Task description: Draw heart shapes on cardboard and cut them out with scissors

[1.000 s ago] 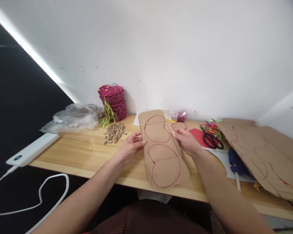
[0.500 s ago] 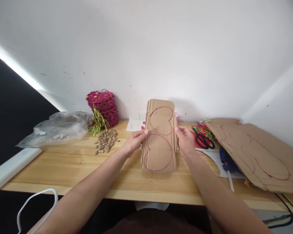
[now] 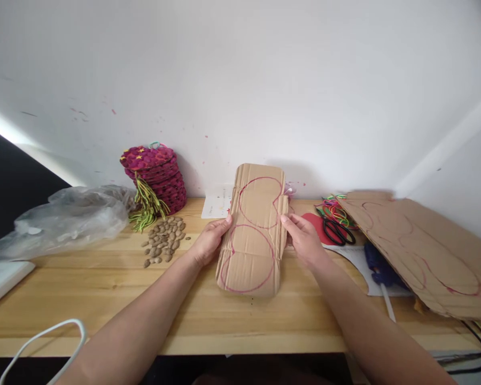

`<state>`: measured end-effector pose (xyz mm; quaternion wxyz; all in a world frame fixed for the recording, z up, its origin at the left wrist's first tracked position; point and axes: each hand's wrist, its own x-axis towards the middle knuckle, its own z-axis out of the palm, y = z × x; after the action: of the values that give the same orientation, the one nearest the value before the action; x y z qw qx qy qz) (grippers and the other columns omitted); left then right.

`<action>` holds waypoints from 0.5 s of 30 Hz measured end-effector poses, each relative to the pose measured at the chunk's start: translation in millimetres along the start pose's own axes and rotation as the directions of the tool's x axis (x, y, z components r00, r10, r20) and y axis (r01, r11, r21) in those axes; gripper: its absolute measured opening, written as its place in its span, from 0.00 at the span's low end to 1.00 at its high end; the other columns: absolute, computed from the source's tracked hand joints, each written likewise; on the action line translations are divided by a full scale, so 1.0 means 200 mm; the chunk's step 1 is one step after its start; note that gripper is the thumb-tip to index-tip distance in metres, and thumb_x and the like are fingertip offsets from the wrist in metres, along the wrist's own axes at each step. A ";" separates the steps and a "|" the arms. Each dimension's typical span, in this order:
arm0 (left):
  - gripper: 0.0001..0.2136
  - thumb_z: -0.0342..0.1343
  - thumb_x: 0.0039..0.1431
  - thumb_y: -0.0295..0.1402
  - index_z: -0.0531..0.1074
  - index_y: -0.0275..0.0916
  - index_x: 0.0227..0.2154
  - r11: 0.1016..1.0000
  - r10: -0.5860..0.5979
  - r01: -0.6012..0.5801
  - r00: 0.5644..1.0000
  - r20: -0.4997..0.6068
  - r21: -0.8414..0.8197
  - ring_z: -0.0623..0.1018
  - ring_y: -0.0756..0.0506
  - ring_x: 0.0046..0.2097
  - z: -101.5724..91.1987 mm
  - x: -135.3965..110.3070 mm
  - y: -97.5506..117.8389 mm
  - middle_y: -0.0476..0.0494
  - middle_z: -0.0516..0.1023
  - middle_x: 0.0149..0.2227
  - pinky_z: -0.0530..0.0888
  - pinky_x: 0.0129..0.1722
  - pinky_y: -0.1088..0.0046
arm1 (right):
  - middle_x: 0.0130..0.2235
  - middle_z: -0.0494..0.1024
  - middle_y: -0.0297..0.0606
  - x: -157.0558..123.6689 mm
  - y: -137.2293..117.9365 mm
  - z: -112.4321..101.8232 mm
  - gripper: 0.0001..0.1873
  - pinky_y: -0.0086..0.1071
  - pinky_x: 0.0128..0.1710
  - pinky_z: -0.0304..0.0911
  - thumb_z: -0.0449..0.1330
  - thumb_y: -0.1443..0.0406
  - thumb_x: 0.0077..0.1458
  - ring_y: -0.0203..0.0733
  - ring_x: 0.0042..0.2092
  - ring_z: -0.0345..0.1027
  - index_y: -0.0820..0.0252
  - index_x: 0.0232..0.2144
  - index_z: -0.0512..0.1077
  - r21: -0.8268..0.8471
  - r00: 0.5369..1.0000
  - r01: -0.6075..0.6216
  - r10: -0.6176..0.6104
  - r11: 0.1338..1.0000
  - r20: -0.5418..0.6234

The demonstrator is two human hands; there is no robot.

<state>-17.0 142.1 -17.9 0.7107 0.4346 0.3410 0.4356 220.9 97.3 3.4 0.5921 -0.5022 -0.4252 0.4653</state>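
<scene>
A long piece of cardboard (image 3: 253,240) with rounded corners is held up in front of me, tilted over the table. Two rounded outlines in reddish-purple marker are drawn on it, one above the other. My left hand (image 3: 211,240) grips its left edge, thumb on the face and fingers behind. On the right edge, my right hand (image 3: 304,238) pinches it the same way. The fingers behind the cardboard are hidden. Black-handled scissors (image 3: 334,231) and a red piece (image 3: 317,224) lie just beyond my right hand.
Left on the wooden table (image 3: 104,299) are a plastic bag (image 3: 76,216), a purple woven container (image 3: 156,179) with a green tassel, and several brown pebble-like pieces (image 3: 166,238). A large marked cardboard sheet (image 3: 436,251), a blue glue gun (image 3: 379,264) and coloured cords (image 3: 334,208) are at right.
The cardboard has tilted slightly, its lower end swinging left and nearer to me. Both hands keep their hold. The camera view has shifted a little.
</scene>
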 end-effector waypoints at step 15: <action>0.29 0.70 0.49 0.56 0.80 0.40 0.47 0.996 0.026 -0.023 0.999 -0.039 0.090 0.77 0.45 0.37 0.03 -0.03 0.07 0.43 0.82 0.39 0.69 0.35 0.72 | 0.22 0.63 0.26 -0.02 -0.05 0.00 0.19 0.29 0.23 0.51 0.66 0.50 0.54 0.34 0.24 0.53 0.55 0.25 0.68 -0.283 0.887 0.335 -0.402 0.899 -0.227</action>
<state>-19.1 138.3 -2.4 0.6781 0.4614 0.3691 0.4372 220.7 93.3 14.1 0.6602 -0.5389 -0.4774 0.2139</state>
